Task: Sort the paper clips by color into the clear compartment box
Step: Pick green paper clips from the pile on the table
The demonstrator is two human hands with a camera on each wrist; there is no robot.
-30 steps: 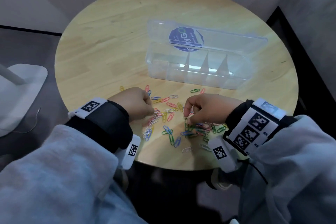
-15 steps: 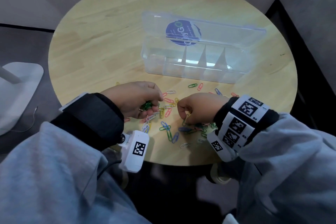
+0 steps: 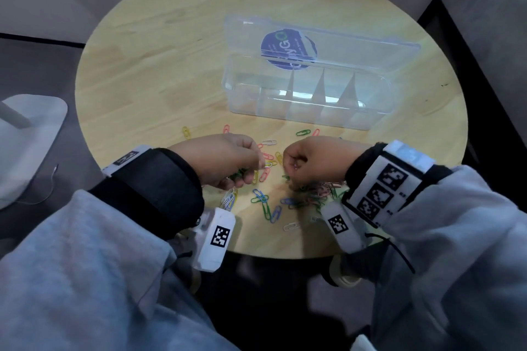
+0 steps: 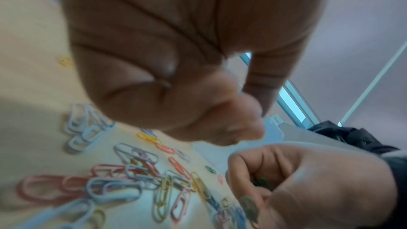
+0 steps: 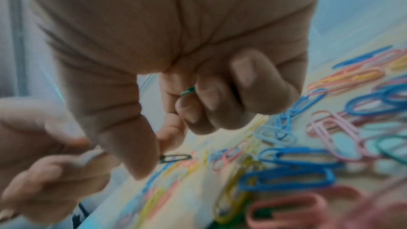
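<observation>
Colored paper clips [image 3: 268,204] lie scattered on the round wooden table [image 3: 156,65], in front of the clear compartment box [image 3: 299,120]. Its lid [image 3: 356,48] stands open behind it, and I see no clips in its compartments. My left hand [image 3: 251,171] hovers over the pile with its fingers curled around a bunch of green clips [image 3: 238,174]. My right hand [image 3: 291,168] is close beside it and pinches a green clip [image 5: 175,158] at the thumb tip. More green clips [image 4: 262,183] sit in its curled fingers. In the left wrist view my left hand [image 4: 253,124] hides its own clips.
Single clips lie apart from the pile: a yellow one [image 3: 186,131] to the left, green and red ones [image 3: 302,132] near the box. A white stand base [image 3: 28,137] sits on the floor to the left. The table's near edge runs just under my wrists.
My left hand has turned and lifted, so green clips now show under its fingers. My right hand has risen off the pile and come closer to the left.
</observation>
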